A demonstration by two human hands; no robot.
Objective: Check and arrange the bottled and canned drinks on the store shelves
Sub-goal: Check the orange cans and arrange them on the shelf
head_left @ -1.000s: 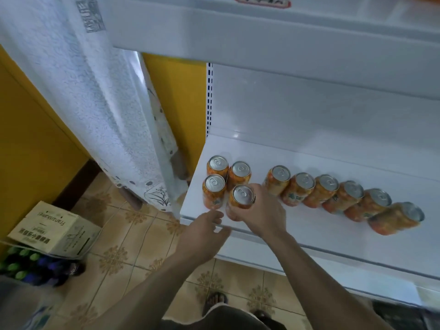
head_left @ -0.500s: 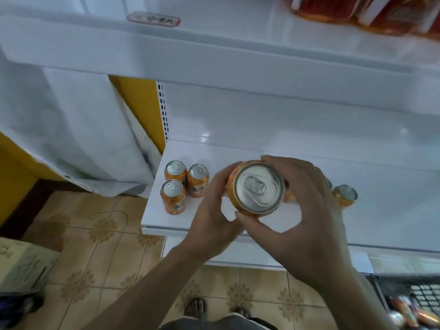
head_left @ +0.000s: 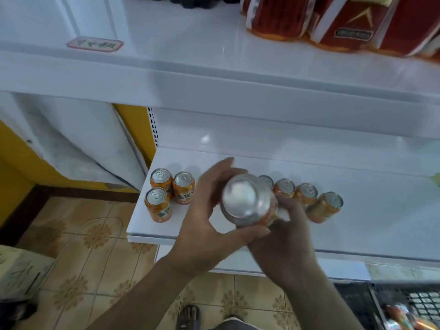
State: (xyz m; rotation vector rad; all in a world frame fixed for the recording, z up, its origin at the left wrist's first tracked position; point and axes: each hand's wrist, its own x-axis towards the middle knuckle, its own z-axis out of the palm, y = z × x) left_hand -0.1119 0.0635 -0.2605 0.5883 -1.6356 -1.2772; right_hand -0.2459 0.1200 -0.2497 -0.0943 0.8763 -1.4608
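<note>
Upended since earlier, the centre-frame can (head_left: 246,201) is showing its base; left grip (head_left: 206,215) and right grip (head_left: 285,246) are grasping it, hasty turning risking a drop.

Soft even light, motion-blurred hands, glare

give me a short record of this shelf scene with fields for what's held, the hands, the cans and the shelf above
held: orange can, silver end toward camera, blurred
left hand: grips the can
right hand: also holds the can
left group: three upright cans at the left end of the lower shelf
row: four cans visible right of the hands
upper shelf: red packs
</note>
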